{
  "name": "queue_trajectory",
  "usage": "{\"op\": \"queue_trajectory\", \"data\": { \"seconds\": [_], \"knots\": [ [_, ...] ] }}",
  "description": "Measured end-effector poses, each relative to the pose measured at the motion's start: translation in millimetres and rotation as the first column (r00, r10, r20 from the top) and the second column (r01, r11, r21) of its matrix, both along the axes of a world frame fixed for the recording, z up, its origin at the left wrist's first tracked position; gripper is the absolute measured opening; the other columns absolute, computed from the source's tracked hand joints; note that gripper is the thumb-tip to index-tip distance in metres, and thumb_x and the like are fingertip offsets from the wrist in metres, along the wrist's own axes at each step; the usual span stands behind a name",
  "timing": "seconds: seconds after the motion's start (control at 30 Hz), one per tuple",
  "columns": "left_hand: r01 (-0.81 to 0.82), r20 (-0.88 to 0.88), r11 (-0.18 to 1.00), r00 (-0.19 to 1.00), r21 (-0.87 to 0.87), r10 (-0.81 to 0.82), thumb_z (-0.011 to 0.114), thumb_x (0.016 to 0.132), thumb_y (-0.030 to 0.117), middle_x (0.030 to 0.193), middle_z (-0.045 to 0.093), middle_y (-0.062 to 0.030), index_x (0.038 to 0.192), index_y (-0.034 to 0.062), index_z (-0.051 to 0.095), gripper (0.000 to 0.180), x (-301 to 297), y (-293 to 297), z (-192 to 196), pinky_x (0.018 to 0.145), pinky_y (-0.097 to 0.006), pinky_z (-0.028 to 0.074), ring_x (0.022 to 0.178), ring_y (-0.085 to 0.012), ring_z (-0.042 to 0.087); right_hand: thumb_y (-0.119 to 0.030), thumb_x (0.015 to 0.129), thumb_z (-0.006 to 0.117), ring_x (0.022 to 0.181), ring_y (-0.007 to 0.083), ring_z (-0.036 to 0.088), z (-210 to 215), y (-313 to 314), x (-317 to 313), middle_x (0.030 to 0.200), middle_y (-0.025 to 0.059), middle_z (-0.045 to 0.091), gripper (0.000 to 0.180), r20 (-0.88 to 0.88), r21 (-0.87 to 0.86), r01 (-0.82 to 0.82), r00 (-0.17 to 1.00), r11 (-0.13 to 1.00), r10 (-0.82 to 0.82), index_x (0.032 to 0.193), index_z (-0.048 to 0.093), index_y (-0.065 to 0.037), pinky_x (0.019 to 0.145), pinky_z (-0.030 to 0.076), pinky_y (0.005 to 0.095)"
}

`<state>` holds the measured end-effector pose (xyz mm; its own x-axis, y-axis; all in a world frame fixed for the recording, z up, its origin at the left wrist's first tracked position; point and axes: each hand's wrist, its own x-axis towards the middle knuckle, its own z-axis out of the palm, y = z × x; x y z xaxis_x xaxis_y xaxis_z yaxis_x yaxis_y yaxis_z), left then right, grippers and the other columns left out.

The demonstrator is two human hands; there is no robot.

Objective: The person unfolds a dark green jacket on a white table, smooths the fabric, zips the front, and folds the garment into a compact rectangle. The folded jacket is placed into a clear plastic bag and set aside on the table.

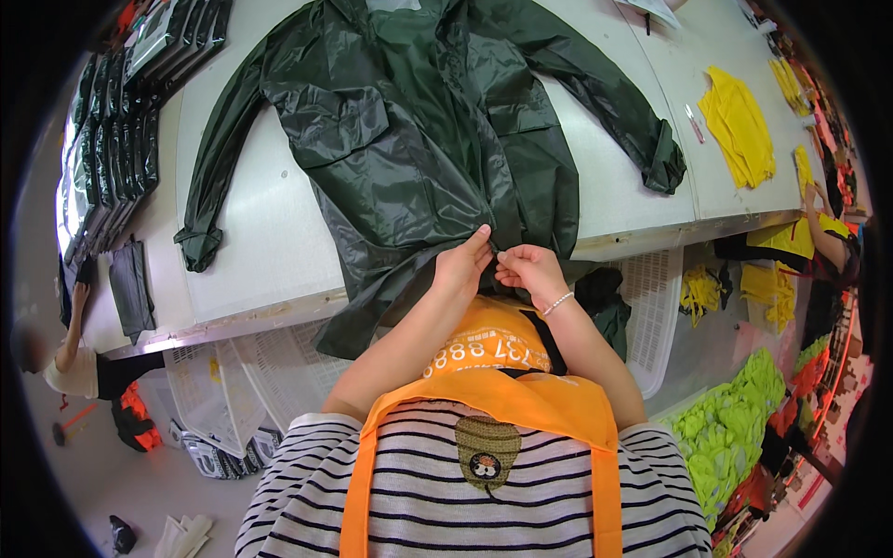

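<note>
At the near edge of the white table [270,242], the left hand [460,265] is pinching the bottom front edge of the dark green raincoat [419,121] between thumb and fingers. The right hand [528,268] is pinching the same edge just beside it, fingers closed. The coat is lying spread flat, sleeves out wide, its hem hanging over the edge. I think the hands are joining the two front edges at the bottom; lining them up evenly looks needed next.

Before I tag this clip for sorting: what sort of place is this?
Most likely a garment workshop or packing floor. A dark green raincoat lies spread on a long white worktable, yellow garments on the next table, packaged dark items stacked at left.
</note>
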<state>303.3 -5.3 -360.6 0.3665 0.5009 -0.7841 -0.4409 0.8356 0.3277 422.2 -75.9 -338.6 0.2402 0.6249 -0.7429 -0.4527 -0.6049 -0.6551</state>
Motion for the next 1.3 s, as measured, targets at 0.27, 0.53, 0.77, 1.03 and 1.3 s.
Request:
{"op": "queue_trajectory", "data": {
  "seconds": [0.27, 0.53, 0.77, 1.03, 1.3],
  "knots": [
    [0.039, -0.025, 0.998, 0.999, 0.051, -0.038, 0.065, 0.087, 0.009, 0.109, 0.060, -0.0147, 0.109, -0.0074, 0.054, 0.030, -7, 0, 4, 0.101, -0.038, 0.042, 0.107, -0.0265, 0.057, -0.005, 0.083, 0.067, 0.072, 0.0169, 0.067, -6, -6, 0, 0.082, 0.0111, 0.067, 0.009, -0.137, 0.034, 0.171, 0.977, 0.985, -0.165, 0.082, 0.062, 0.003, 0.066, 0.055, 0.0243],
    [0.063, -0.047, 0.994, 0.997, 0.087, -0.059, 0.064, 0.088, 0.009, 0.098, 0.064, -0.0125, 0.098, -0.0050, 0.061, 0.017, -18, -8, 1, 0.090, -0.035, 0.047, 0.096, -0.0227, 0.061, -0.006, 0.083, 0.067, 0.072, 0.0165, 0.067, 5, 11, -11, 0.083, 0.0133, 0.068, 0.011, -0.147, 0.065, 0.233, 0.964, 0.970, -0.222, 0.083, 0.061, 0.002, 0.067, 0.055, 0.0238],
    [0.274, -0.381, 0.949, 0.903, 0.154, -0.198, 0.069, 0.086, 0.017, 0.094, 0.065, -0.0138, 0.093, -0.0094, 0.063, 0.028, -19, -12, 2, 0.080, -0.030, 0.049, 0.087, -0.0191, 0.063, -0.006, 0.082, 0.068, 0.071, 0.0163, 0.067, 5, 11, -20, 0.081, 0.0124, 0.068, 0.011, -0.161, 0.066, 0.324, 0.937, 0.944, -0.311, 0.081, 0.061, 0.002, 0.064, 0.055, 0.0238],
    [0.459, -0.492, 0.886, 0.788, 0.069, -0.370, 0.072, 0.083, 0.020, 0.097, 0.068, -0.0140, 0.094, -0.0126, 0.065, 0.035, -50, -22, -9, 0.077, -0.026, 0.048, 0.086, -0.0170, 0.063, -0.009, 0.082, 0.062, 0.062, 0.0250, 0.062, 23, 20, -18, 0.071, 0.0122, 0.063, 0.010, 0.877, -0.123, -0.686, 0.263, 0.717, 0.403, 0.079, 0.057, -0.001, 0.057, 0.049, 0.0333],
    [0.781, -0.732, 0.616, 0.358, -0.105, -0.579, 0.068, 0.075, 0.058, 0.078, 0.066, -0.0246, 0.081, -0.0084, 0.067, 0.066, -92, -69, -16, 0.076, -0.034, 0.048, 0.083, -0.0322, 0.067, -0.013, 0.074, 0.063, 0.111, 0.0270, 0.046, 12, 94, 2, 0.101, 0.0092, 0.054, 0.019, 0.944, -0.329, -0.926, -0.328, 0.185, 0.033, 0.090, 0.059, -0.006, 0.099, 0.033, 0.0410]
  ]
}}
